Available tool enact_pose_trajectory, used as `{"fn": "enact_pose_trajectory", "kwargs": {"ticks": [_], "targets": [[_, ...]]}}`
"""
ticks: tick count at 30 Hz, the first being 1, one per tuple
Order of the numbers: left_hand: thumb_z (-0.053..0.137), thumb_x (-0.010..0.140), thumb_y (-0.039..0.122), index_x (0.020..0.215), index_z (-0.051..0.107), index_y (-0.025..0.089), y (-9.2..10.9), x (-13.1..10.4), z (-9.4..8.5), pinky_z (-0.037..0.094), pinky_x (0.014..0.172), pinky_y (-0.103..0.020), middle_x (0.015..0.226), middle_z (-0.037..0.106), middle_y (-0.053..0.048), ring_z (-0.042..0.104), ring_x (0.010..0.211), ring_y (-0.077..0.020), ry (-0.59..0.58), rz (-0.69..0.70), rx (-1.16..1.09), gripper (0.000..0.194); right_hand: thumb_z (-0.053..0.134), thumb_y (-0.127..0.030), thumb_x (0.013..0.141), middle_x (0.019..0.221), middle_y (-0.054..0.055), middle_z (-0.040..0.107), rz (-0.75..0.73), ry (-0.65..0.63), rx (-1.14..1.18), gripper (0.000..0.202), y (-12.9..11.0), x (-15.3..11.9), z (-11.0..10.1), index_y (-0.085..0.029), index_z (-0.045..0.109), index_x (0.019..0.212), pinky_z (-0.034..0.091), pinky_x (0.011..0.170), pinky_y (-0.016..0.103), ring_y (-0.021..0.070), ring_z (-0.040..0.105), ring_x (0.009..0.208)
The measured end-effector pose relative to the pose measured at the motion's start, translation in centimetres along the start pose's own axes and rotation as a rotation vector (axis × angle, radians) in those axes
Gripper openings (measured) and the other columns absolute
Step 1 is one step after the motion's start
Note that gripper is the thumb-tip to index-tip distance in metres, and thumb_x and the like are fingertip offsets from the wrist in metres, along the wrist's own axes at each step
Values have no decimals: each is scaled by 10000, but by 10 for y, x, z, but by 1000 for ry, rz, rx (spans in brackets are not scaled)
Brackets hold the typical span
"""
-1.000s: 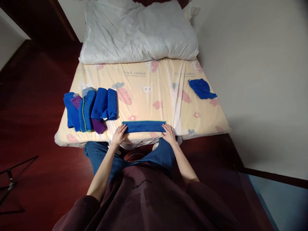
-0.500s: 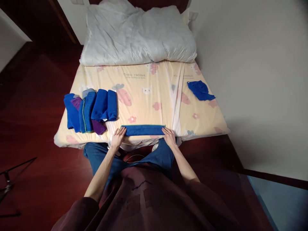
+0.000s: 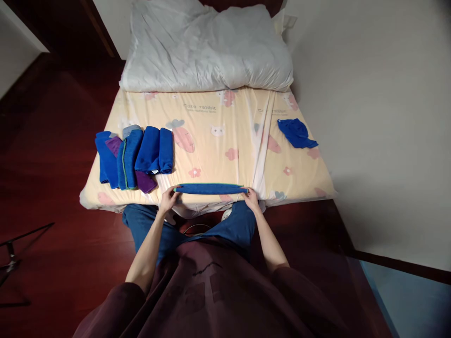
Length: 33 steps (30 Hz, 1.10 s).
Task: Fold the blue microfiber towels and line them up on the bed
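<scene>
A blue towel (image 3: pixel 210 189) with green edging is folded into a long narrow strip at the front edge of the bed. My left hand (image 3: pixel 168 199) pinches its left end, fingers closed on the cloth. At the other end my right hand (image 3: pixel 250 198) grips it the same way. The strip's near edge looks slightly lifted and curved between the two hands. Left of my left hand lies a row of folded blue towels (image 3: pixel 147 149), with purple cloth (image 3: pixel 145 181) showing beneath them.
The bed (image 3: pixel 218 136) has a yellow sheet printed with carrots and rabbits. A rumpled blue cloth (image 3: pixel 296 133) lies on its right side. White bedding (image 3: pixel 207 51) is piled at the head. A wall (image 3: pixel 369 117) stands on the right, a black stand (image 3: pixel 11 253) at the far left.
My fingers have gone from lying on top of the strip's ends to pinching them. The strip's near edge has risen and the strip looks narrower.
</scene>
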State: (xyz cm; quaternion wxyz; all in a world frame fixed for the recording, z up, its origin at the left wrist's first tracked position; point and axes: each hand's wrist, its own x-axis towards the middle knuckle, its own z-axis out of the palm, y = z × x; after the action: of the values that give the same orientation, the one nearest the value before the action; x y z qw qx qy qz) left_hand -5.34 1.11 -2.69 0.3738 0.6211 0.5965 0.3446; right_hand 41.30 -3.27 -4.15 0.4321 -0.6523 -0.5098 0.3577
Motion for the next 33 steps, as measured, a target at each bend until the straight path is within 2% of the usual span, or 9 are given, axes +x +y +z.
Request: {"fn": "enact_pose_trajectory", "kwargs": {"ticks": [2,4,8,12,18,22,25,29,33], "targets": [[572,885,492,1157,684,167,1,2,4,559,813,-347,945,737,-77,674,859,-226,44,-52,-8,439,669,-468,804,894,64,718,41,42,8,323,2,3,3,-175,681,939,542,776,328,200,644,803],[571,890,527,1113,682,165,3,7,9,538,740,-320,819,700,-49,645,758,-205,80,-78,-10,440,658,-584,810,787,32,673,52,68,-7,402,2,8,7,-185,642,856,511,716,291,176,596,736],[559,905,548,1152,658,171,7,21,17,513,736,-310,860,704,-50,648,760,-198,183,-93,-22,461,587,-731,818,719,18,612,16,170,-69,540,-1,20,17,-196,588,745,474,670,269,159,545,696],[557,912,571,1136,661,176,10,32,24,496,738,-327,820,695,-55,649,747,-214,296,-131,26,466,549,-788,811,635,23,587,61,323,-179,614,-6,25,28,-186,598,699,449,635,269,167,532,661],[544,939,533,1085,677,202,9,33,36,486,775,-344,888,698,-83,655,828,-239,427,-145,170,386,548,-752,828,657,83,672,128,561,-282,614,-13,27,48,-158,683,751,453,621,295,189,569,606],[549,949,520,1072,692,222,10,35,44,477,797,-344,921,698,-84,656,863,-242,487,-200,223,353,566,-671,846,706,109,717,178,715,-395,516,-17,30,60,-181,707,768,473,660,316,233,639,671],[558,947,515,1048,697,226,11,37,47,469,781,-336,911,693,-72,653,853,-234,498,-249,227,336,590,-620,844,708,96,719,218,743,-433,449,-17,32,64,-191,712,796,485,681,327,240,650,676],[568,943,487,1044,687,228,13,37,47,473,788,-335,902,685,-58,649,854,-227,496,-261,214,303,597,-549,863,754,99,713,252,708,-431,390,-19,30,65,-176,708,891,512,732,359,251,662,707],[554,955,474,1084,675,212,19,30,45,497,852,-392,955,681,-96,641,935,-269,444,-213,216,316,636,-500,845,933,141,705,146,705,-383,389,-21,26,58,-162,698,1025,535,807,410,269,666,778]]}}
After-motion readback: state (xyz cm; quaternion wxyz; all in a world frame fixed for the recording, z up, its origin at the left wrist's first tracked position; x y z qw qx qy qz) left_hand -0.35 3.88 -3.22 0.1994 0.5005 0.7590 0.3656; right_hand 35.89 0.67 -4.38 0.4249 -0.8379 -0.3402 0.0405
